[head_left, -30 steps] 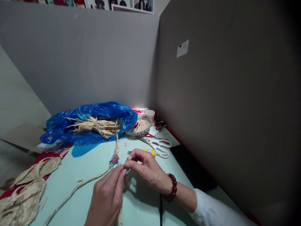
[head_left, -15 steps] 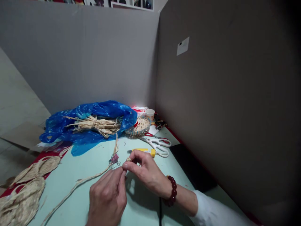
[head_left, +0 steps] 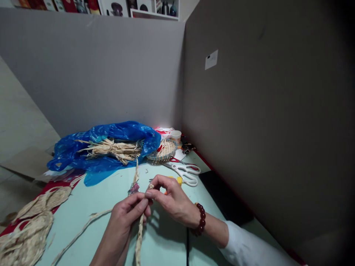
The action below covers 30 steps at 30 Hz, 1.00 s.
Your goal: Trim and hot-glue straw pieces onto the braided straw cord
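Observation:
My left hand (head_left: 130,212) pinches a braided straw cord (head_left: 139,240), whose lower length hangs toward the table's front edge. Closed on the same cord a little higher is my right hand (head_left: 169,197), thumb against forefinger, with a dark red bead bracelet on the wrist. The cord's upper end shows just above the right thumb. Just behind the hands sits a small clip with something pinkish (head_left: 134,188), a straw strip rising from it. Another thin straw strand (head_left: 83,229) runs from behind my left hand to the lower left.
A blue plastic bag (head_left: 124,129) holds a bundle of dry straw (head_left: 113,148). Beyond my right hand lie a yellow-handled tool (head_left: 179,181), white-handled scissors (head_left: 185,171) and a woven basket (head_left: 166,149). Coiled straw pieces (head_left: 24,236) lie at left, a black flat object (head_left: 224,195) at right.
My left hand has turned, its thumb now on top, and the braided cord below it has come into view. The right hand keeps its pinch. The camera view has tilted slightly up.

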Available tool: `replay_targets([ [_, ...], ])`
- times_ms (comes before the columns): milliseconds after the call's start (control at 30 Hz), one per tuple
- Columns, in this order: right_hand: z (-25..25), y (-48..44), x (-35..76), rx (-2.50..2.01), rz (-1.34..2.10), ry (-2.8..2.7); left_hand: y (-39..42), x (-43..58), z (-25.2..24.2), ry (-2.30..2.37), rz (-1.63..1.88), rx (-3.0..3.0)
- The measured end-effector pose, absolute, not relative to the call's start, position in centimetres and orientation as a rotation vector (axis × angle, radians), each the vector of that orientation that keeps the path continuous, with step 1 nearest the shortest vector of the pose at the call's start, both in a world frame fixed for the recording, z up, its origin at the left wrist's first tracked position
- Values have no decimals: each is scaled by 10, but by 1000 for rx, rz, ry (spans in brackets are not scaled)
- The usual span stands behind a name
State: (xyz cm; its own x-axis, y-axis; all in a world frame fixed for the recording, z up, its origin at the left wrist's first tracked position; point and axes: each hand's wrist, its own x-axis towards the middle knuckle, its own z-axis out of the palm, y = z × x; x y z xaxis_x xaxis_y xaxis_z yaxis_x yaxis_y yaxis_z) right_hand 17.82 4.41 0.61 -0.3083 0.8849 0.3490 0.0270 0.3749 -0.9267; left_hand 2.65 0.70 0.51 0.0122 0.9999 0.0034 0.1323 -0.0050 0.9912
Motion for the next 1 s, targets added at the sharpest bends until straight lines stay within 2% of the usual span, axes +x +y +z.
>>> replay_targets([
  [433, 14, 46, 181, -702, 1117, -1703, -1, 15, 1, 1574, 1314, 1728],
  [733, 16, 36, 180, -670, 794, -1713, -3, 22, 4, 1526, 1513, 2185],
  [1000, 28, 42, 189, -508, 768, -1787, -8, 11, -3, 1456, 1763, 2583],
])
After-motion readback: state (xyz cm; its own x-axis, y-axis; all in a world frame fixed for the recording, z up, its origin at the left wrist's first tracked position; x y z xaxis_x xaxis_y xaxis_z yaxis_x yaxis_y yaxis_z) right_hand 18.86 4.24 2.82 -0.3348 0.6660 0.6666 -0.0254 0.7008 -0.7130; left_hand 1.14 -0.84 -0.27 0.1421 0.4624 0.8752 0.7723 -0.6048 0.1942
